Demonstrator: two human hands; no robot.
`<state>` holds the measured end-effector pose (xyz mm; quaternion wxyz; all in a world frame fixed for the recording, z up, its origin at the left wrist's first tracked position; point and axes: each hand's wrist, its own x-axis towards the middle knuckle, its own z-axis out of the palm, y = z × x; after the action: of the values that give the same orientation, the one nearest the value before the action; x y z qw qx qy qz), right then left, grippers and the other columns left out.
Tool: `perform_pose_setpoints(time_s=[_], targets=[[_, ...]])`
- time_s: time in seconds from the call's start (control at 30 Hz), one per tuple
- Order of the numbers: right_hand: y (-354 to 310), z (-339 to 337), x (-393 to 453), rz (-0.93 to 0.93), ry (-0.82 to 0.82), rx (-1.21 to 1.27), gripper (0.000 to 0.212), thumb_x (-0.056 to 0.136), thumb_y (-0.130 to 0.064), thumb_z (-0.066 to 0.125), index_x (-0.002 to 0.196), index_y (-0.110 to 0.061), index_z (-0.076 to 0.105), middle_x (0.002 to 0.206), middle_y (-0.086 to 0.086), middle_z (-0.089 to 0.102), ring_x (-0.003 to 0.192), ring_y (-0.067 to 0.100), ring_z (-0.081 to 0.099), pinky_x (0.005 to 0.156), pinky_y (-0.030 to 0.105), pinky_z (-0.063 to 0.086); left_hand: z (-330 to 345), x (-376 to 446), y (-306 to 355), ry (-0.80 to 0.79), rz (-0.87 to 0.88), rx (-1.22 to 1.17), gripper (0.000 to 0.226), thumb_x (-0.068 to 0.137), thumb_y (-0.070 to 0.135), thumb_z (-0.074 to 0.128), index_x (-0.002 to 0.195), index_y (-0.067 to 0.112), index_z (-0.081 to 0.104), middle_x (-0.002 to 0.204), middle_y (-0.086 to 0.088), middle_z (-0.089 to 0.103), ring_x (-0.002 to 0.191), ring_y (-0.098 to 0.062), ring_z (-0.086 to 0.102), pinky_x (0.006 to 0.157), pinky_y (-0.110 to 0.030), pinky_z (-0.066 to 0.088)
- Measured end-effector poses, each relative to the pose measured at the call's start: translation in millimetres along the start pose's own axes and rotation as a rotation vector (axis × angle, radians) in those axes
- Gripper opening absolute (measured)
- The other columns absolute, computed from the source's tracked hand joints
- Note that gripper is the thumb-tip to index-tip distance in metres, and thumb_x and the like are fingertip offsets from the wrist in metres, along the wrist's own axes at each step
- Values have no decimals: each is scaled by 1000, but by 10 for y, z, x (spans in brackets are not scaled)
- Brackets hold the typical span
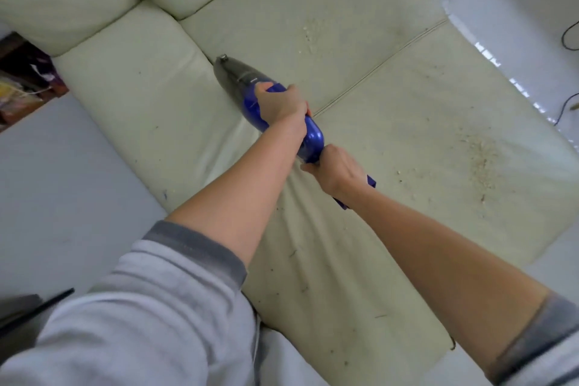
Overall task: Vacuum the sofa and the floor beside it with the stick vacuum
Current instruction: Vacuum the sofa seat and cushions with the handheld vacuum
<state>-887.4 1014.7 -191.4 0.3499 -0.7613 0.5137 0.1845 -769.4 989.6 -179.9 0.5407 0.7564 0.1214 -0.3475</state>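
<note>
Grip: both closed round the stick vacuum (pixel 308 135), left hand (pixel 282 103) forward, right hand (pixel 336 169) at the rear | axis: nozzle is aimed up-left on the sofa (pixel 141 97) | crumbs (pixel 479 163) are seen right, nearer the right hand.

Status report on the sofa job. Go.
Left hand and right hand both grip the blue vacuum. Nozzle on the sofa seam. Crumbs not yet cleared on the right. Nothing in the way.
</note>
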Motion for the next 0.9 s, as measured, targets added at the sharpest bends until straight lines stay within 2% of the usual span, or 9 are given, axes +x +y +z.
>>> perform_pose_setpoints(time_s=[0.2, 0.47, 0.57, 0.67, 0.77, 0.83, 0.9], targets=[[-335, 99, 210, -12, -28, 69, 29, 96, -37, 55, 86, -11, 47, 81, 6, 55, 74, 28, 56, 59, 33, 37, -97, 449, 86, -3, 53, -62, 36, 88, 2, 51, 121, 15, 43, 75, -20, 58, 33, -17, 44, 34, -20, 35], [-660, 14, 498, -9, -36, 90, 29, 95, -36, 58, 85, -10, 49, 82, 8, 56, 72, 27, 53, 59, 33, 37, -118, 808, 352, -10, 84, -65, 25, 88, 0, 46, 106, 16, 40, 63, -15, 54, 30, -17, 42, 34, -20, 33], [-906, -76, 675, -41, -36, 86, 26, 95, -34, 58, 88, -11, 47, 82, 7, 56, 76, 28, 54, 62, 33, 36, -136, 1063, 570, 10, 89, -39, 26, 86, 0, 45, 111, 6, 46, 64, -17, 55, 33, -20, 43, 36, -20, 35], [-1119, -135, 789, -59, -41, 73, 23, 96, -33, 58, 94, -14, 46, 86, 5, 53, 78, 27, 50, 64, 33, 34, -160, 1336, 717, 24, 94, 24, 44, 78, 0, 45, 118, -15, 55, 42, -10, 50, 30, -21, 44, 37, -17, 35], [-1409, -199, 973, -77, -39, 101, 23, 96, -31, 59, 105, -10, 53, 91, 7, 53, 81, 27, 53, 66, 34, 38, -193, 1685, 907, 35, 107, 57, 52, 73, 2, 46, 119, -19, 54, 36, -10, 49, 29, -21, 44, 39, -18, 37], [-1615, -219, 1112, -88, -36, 121, 28, 96, -29, 59, 113, -7, 55, 93, 7, 53, 86, 29, 58, 68, 35, 41, -241, 1845, 1095, 57, 113, 70, 44, 72, 3, 46, 108, -20, 56, 34, -11, 48, 28, -21, 44, 44, -25, 43], [-1836, -198, 1230, -104, -28, 112, 29, 96, -26, 58, 118, -7, 55, 96, 7, 55, 94, 29, 62, 69, 34, 41, -344, 1897, 1281, 80, 106, 115, 18, 76, 3, 48, 82, -9, 60, 30, -7, 47, 25, -19, 43, 44, -25, 45]])
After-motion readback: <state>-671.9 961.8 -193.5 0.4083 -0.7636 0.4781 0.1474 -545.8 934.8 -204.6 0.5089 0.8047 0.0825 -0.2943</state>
